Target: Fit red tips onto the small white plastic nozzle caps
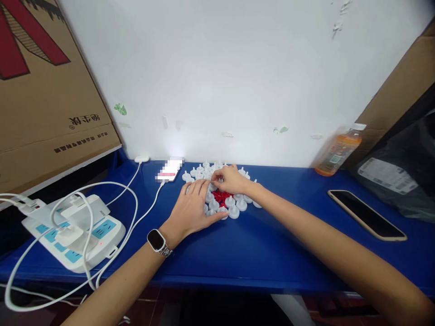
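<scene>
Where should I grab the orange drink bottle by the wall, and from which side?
Grip the orange bottle around its middle, coming from the front left. It leans tilted against the wall with a cardboard box close on its right, so the front and left sides are open.

two hands (pixel 190 206), two phones (pixel 366 213), one bottle (pixel 336 151), one power strip (pixel 73 231), many white caps (pixel 234 210).

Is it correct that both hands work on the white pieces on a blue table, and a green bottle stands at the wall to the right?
Not quite: in the head view the bottle is orange, not green. The rest holds: the left hand and right hand are on the white pieces on the blue table.
</scene>
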A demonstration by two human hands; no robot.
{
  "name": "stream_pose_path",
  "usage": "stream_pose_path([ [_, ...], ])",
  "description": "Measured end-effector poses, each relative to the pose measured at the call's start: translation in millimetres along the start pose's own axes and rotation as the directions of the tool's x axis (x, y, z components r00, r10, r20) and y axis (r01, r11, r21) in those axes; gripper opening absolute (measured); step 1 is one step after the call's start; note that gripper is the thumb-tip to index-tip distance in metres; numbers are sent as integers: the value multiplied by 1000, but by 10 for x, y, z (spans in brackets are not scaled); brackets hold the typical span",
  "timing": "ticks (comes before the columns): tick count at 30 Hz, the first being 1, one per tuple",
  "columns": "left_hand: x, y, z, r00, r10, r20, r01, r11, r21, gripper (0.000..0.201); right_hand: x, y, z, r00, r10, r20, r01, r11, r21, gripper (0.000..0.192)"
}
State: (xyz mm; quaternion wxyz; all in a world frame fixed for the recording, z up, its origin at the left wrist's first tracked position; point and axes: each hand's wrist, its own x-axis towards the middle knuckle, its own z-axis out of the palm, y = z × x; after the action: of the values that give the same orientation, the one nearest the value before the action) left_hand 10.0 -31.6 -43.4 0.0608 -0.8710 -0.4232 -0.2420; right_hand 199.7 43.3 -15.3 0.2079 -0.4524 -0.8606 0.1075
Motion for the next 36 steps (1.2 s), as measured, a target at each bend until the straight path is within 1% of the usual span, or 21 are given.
stream_pose_path([
  [3, -9, -3, 4, 1000, -3, 9, 3, 1000, 9, 94, -23, 17, -2, 1000, 4, 7, -4, 1000, -15, 17],
  [7, -3, -1, 28, 1000, -4, 10, 3, 999, 37, 95, -70, 15, 3, 1000, 20, -23, -21, 997, -68, 19],
  [10, 38, 13, 55, 1000, -6, 17, 5, 998, 56, 96, -173, 6, -40, 993, 53, -102, -60, 996, -65, 28],
  [13, 100, 38, 73, 1000, 0, 21, -1, 998, 56, 96, -379, 3, -131, 974, 93, -206, -96, 995, -6, 39],
  [15, 133, 53, 81, 1000, 1, 24, -2, 999, 54, 95, -571, -11, -186, 962, 100, -256, -102, 995, 6, 41],
  [17, 152, 61, 89, 1000, -8, 23, 7, 999, 53, 95, -779, -48, -204, 951, 87, -297, -96, 995, -16, 41],
  [19, 156, 61, 97, 1000, -18, 17, 17, 999, 50, 97, -964, -102, -173, 954, 57, -295, -78, 995, -58, 41],
  [22, 157, 53, 111, 1000, -13, 9, 13, 999, 47, 95, -1111, -168, -66, 974, -10, -225, -21, 991, -134, 44],
  [24, 168, 45, 120, 1000, 2, 6, -2, 999, 51, 93, -1105, -172, 5, 981, -57, -184, 22, 982, -187, 45],
  [26, 190, 36, 128, 1000, 13, 7, -14, 998, 54, 92, -1041, -140, 51, 982, -87, -170, 45, 971, -234, 46],
  [30, 267, 17, 147, 1000, 14, 23, -15, 998, 62, 92, -897, -27, 73, 977, -109, -185, 51, 955, -293, 46],
  [36, 398, -11, 202, 998, 69, 7, -69, 996, 64, 87, -784, 126, 110, 973, -109, -202, 40, 948, -314, 43],
])
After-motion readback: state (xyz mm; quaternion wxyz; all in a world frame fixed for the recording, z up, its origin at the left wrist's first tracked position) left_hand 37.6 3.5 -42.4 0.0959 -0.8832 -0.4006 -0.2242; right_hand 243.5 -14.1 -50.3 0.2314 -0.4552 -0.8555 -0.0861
